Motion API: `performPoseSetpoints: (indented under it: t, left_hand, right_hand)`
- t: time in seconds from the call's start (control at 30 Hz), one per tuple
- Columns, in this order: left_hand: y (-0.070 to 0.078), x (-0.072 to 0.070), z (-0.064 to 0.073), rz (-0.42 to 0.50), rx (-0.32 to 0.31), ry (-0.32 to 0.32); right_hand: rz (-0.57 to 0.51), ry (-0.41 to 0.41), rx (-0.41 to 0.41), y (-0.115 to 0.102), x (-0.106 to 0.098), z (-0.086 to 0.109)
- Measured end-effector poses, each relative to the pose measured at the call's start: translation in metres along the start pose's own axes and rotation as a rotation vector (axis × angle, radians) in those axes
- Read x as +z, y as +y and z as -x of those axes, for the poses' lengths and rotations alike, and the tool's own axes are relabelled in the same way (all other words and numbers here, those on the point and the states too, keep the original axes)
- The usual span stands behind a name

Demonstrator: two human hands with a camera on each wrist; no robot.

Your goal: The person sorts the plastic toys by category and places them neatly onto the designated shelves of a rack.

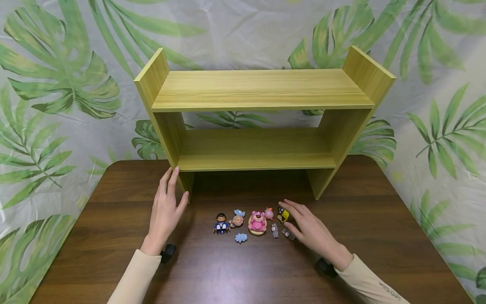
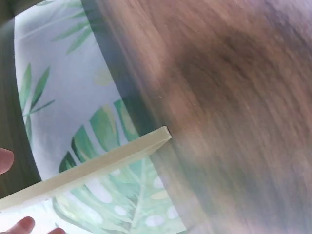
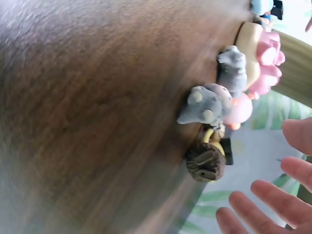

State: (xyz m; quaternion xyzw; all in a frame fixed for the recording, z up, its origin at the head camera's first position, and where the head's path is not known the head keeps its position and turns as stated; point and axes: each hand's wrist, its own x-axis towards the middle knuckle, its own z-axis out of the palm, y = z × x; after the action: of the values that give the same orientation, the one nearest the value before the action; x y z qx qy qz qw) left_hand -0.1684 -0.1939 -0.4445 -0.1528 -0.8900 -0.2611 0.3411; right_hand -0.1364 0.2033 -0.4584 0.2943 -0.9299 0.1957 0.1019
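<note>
My left hand (image 1: pixel 165 214) is at the lower left of the wooden shelf (image 1: pixel 262 89), fingers extended, fingertips by its left side panel; whether they touch it I cannot tell. In the left wrist view that panel's edge (image 2: pixel 97 167) runs between thumb and fingers. My right hand (image 1: pixel 314 233), fingers loosely spread and holding nothing, hovers beside a black-and-yellow figurine (image 1: pixel 283 215) and a small grey figurine (image 1: pixel 289 234). Further left lie another grey figurine (image 1: pixel 275 230), a pink bear figurine (image 1: pixel 257 223) and a round pink figurine (image 1: pixel 269 213).
Left of the bear are a dark-haired toy figure (image 1: pixel 221 223), a peach-coloured figurine (image 1: pixel 237 221) and two light-blue figurines, one in front (image 1: pixel 241 237) and one behind (image 1: pixel 239 213). All stand or lie on the brown table (image 1: pixel 228 278). A leaf-print cloth (image 1: pixel 243 33) hangs behind the shelf.
</note>
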Motion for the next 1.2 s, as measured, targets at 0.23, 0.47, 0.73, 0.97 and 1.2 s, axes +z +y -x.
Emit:
performPoseSetpoints:
  t: [0.23, 0.47, 0.73, 0.97, 1.2]
  left_hand:
    - [-0.006, 0.006, -0.001, 0.034, -0.025, -0.019]
    - [-0.011, 0.015, -0.001, 0.091, -0.014, 0.014]
    - [-0.014, 0.022, -0.003, 0.135, -0.034, 0.039]
    - [-0.017, 0.025, -0.003, 0.157, -0.036, 0.057]
    - [-0.019, 0.026, -0.004, 0.154, -0.046, 0.053]
  right_hand:
    - [-0.008, -0.036, 0.015, 0.004, 0.006, -0.001]
    - [-0.029, -0.047, 0.027, 0.009, 0.014, -0.003]
    - [-0.046, -0.068, 0.041, 0.013, 0.018, -0.006]
    - [-0.074, -0.081, 0.053, 0.014, 0.018, -0.011]
    - [-0.191, -0.114, 0.082, 0.023, 0.017, -0.014]
